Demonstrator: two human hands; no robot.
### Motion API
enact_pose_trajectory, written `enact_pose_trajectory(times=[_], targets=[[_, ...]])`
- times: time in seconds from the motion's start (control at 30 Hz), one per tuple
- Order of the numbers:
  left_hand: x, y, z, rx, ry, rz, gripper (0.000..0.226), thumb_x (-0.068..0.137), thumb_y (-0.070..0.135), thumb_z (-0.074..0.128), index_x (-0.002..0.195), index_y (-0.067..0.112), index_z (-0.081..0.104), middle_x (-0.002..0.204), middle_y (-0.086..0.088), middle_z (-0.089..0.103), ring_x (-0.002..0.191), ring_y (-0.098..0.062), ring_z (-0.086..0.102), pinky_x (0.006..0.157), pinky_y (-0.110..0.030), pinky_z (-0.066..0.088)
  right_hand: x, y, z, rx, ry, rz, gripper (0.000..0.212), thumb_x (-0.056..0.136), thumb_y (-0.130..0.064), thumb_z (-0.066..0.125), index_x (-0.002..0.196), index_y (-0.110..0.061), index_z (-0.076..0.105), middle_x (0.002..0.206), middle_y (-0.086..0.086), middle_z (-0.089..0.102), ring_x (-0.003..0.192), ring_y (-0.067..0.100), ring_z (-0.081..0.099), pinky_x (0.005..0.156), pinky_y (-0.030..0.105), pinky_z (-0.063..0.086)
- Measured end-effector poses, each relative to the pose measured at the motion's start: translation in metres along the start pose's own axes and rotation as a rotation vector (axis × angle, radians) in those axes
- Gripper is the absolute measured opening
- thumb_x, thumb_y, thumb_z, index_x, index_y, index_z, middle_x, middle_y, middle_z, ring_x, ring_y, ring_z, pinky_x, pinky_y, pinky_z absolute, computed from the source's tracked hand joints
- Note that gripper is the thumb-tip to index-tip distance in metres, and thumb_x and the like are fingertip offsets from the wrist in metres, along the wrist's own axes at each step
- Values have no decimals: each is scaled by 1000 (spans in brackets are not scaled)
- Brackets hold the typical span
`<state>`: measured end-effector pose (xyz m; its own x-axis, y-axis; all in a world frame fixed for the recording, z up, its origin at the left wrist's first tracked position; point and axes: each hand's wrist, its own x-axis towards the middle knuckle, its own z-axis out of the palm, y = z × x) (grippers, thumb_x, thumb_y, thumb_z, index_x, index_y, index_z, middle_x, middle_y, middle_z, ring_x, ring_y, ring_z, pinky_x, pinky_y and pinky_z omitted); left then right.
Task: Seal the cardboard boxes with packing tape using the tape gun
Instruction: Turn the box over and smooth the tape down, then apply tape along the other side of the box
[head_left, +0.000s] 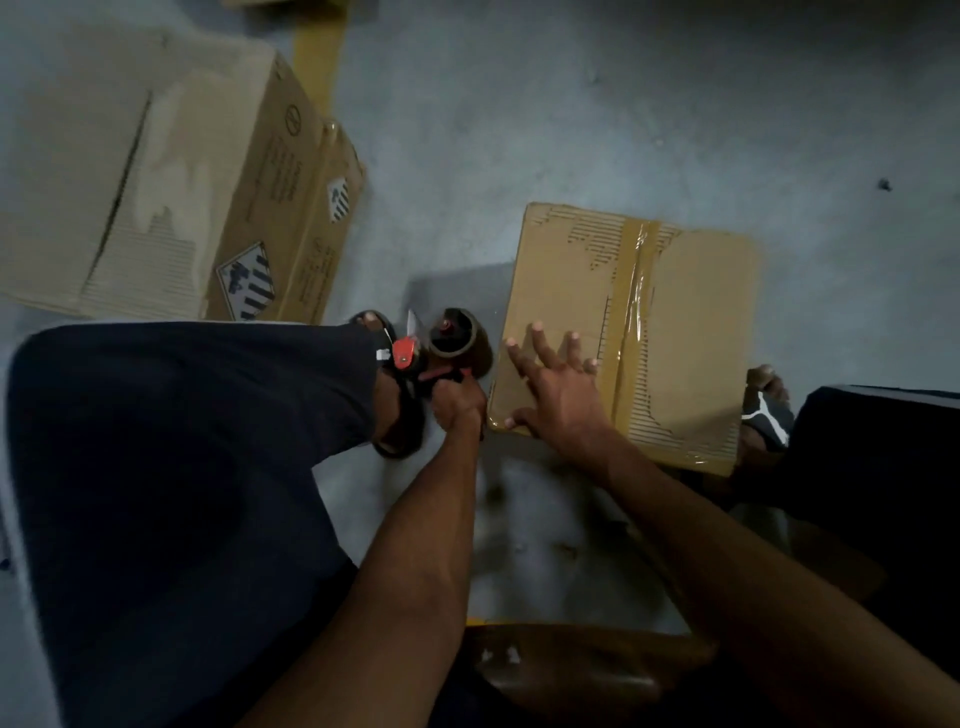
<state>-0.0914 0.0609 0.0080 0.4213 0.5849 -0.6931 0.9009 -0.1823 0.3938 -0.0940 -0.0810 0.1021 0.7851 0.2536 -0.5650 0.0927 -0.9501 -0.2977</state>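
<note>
The small cardboard box (623, 332) lies closed on the floor (571, 130), a tape strip (631, 312) along its seam; its contents are hidden. The right hand (556, 384) rests on its lid, fingers spread. Just beside it, the left hand (457, 400) grips the tape gun (441, 348). Farther left stands a larger box (156, 182).

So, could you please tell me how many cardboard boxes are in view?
2. One taped box lies on the floor under the right hand; a bigger box sits at upper left. Others may be out of frame.
</note>
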Motion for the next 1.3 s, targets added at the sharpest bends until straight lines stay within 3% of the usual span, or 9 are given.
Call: enact_pose_trajectory(times=[0.17, 0.23, 0.37, 0.47, 0.7, 1.0, 1.17, 1.23, 1.3], targets=[[-41, 31, -44, -130, 48, -5, 44, 89, 35, 61, 123, 7, 68, 119, -15, 70, 110, -36, 64, 93, -39, 51, -12, -5, -21, -32, -67, 2, 107, 85, -46, 79, 165, -37, 8, 173, 0, -6, 155, 48, 0, 119, 66, 20], [-65, 47, -61, -194, 1, 22, 41, 83, 37, 61, 112, 9, 68, 107, -11, 70, 98, -33, 65, 89, -40, 54, -20, -5, -36, -14, -78, -4, 98, 85, -40, 81, 162, -35, 21, 173, 0, 9, 154, 44, 14, 117, 62, 30], [-87, 82, -86, -288, -88, 109, 50, 67, 43, 64, 98, 4, 70, 88, -15, 74, 71, -31, 69, 65, -39, 60, -38, -6, -83, -21, 2, -35, 75, 93, -39, 72, 157, -26, 36, 162, 7, 36, 146, 36, 35, 114, 60, 35], [-129, 130, -110, -419, -276, 231, 16, 80, 20, 68, 77, 5, 63, 58, -8, 58, 45, -21, 50, 46, -28, 42, -51, 4, -132, -33, 114, -61, 72, 95, -42, 70, 157, -23, 38, 162, 8, 37, 148, 32, 34, 116, 55, 35], [-201, 225, -150, -596, -825, 344, 18, 93, 19, 62, 76, 17, 55, 61, 1, 49, 50, -14, 45, 46, -26, 36, -81, 35, -228, 153, 405, -63, 60, 95, -39, 72, 149, -24, 50, 151, 4, 50, 135, 26, 50, 111, 45, 43], [-225, 286, -98, -624, -1074, 182, 26, 88, 18, 52, 63, 19, 44, 55, 8, 35, 40, -8, 30, 40, -19, 28, -53, 41, -267, 887, 652, 19, 49, 97, -12, 68, 144, -15, 53, 143, 2, 58, 117, 17, 62, 95, 29, 49], [-222, 306, -84, -615, -1154, 106, 26, 86, 19, 53, 61, 19, 47, 51, 9, 35, 37, -7, 30, 38, -18, 28, -47, 61, -278, 1033, 709, 81, 56, 97, -11, 66, 148, -28, 48, 141, -5, 57, 88, -3, 66, 95, 39, 54], [-224, 311, -81, -655, -1220, 76, 25, 85, 18, 53, 62, 18, 45, 49, 9, 34, 36, -6, 30, 38, -18, 28, -44, 64, -280, 1096, 698, 43, 65, 96, -8, 65, 152, -34, 44, 143, -11, 53, 94, -4, 66, 96, 41, 54], [-227, 314, -79, -691, -1268, 54, 25, 85, 17, 53, 62, 18, 45, 48, 9, 34, 35, -5, 30, 38, -18, 28, -41, 65, -280, 1147, 659, -9, 73, 94, -7, 62, 154, -42, 40, 148, -16, 49, 113, 8, 64, 95, 44, 55]])
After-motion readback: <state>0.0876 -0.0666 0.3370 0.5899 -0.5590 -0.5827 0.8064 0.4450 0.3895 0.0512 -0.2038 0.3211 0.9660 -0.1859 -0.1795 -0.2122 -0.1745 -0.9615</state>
